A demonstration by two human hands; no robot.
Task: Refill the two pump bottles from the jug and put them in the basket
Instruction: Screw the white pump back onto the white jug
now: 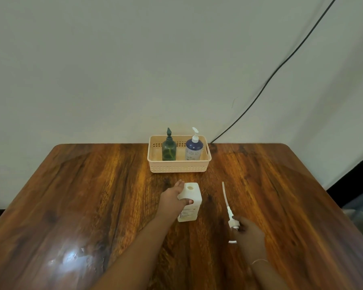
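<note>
A white square jug (190, 200) stands upright mid-table with its round mouth uncovered. My left hand (173, 198) grips its upper left side. My right hand (248, 232) holds the white pump head with its long tube (226, 200), which lies on the table to the right of the jug, tube pointing away from me. At the far edge a peach basket (178, 167) holds a dark green pump bottle (169, 148) on the left and a blue-and-white pump bottle (194, 148) on the right, both upright with pumps fitted.
The wooden table (92, 195) shows a bright glare patch at the near left. A black cable (281, 68) runs down the pale wall behind the basket's right side. A dark object stands off the table's right edge.
</note>
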